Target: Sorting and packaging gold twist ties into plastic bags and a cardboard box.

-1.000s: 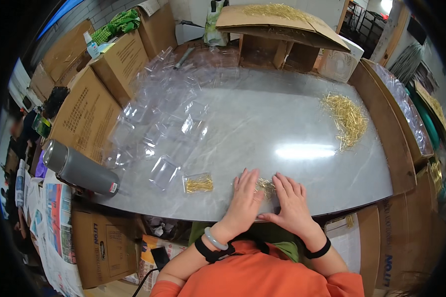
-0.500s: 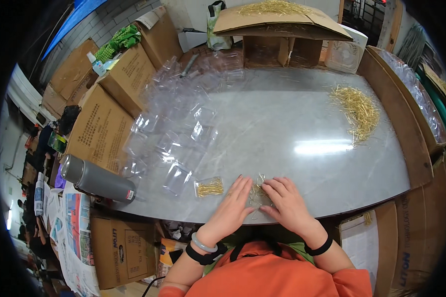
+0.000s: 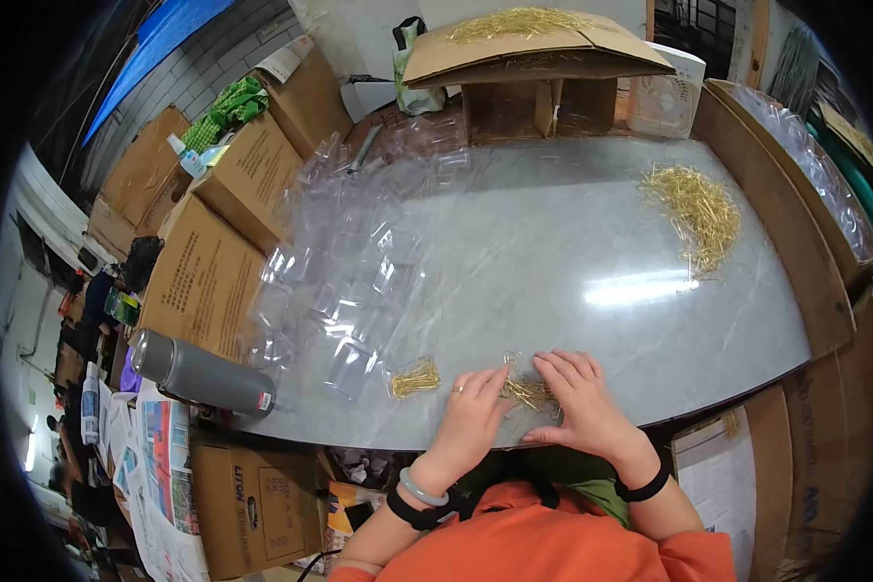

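A small heap of thin gold-coloured wire pins (image 3: 528, 392) lies near the table's front edge, between my two hands. My left hand (image 3: 472, 415) rests at its left side, fingers pointing away from me and fingertips touching the pins. On the right, my right hand (image 3: 584, 407) lies with fingers stretched out along the heap's other side, thumb toward the table edge. Neither hand visibly grips a pin. Just left of my left hand sits a small clear plastic box (image 3: 414, 378) with gold pins lined up in it.
Many clear plastic boxes (image 3: 349, 301) cover the table's left part. A grey bottle (image 3: 204, 372) lies tilted at the left edge. A larger gold pile (image 3: 694, 215) is at the far right. Cardboard boxes (image 3: 204, 267) border the left; a cardboard wall (image 3: 786, 209) borders the right.
My hands have moved apart, the right one shifting right, and more of the pin heap shows between them. The whole view has shifted slightly.
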Action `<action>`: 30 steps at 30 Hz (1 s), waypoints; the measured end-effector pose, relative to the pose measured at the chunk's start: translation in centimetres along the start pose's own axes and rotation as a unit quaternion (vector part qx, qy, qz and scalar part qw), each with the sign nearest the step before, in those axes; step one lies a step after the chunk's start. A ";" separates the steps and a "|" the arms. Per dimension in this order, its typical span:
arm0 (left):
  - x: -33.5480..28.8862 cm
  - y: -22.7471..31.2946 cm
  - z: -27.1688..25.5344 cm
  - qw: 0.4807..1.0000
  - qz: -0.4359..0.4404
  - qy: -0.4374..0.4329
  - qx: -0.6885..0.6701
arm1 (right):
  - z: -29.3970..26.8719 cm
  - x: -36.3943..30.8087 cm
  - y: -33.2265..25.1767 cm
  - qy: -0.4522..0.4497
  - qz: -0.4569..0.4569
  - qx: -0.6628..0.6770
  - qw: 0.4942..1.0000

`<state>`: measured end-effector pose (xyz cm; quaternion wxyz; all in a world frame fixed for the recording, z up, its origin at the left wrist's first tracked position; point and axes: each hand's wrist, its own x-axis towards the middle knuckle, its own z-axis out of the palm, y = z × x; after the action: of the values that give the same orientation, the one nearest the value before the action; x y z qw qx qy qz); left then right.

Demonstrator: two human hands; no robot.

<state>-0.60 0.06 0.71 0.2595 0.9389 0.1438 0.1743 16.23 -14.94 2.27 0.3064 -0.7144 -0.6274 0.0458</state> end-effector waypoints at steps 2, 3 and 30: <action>-0.5 0.4 -1.0 1.000 0.018 -0.010 -0.005 | 0.0 0.0 -0.2 -0.025 0.005 -0.023 0.999; -0.8 0.9 -1.4 1.000 0.023 -0.015 0.010 | 0.4 0.1 -0.5 -0.032 0.006 -0.030 0.999; 0.4 0.7 1.3 0.998 0.068 -0.003 -0.014 | 0.6 -1.2 -0.4 0.084 0.055 0.018 0.995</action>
<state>0.35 -0.93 0.14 0.2606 0.9434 0.0763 0.1905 15.34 -15.82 1.62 0.3678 -0.7433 -0.5585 0.0141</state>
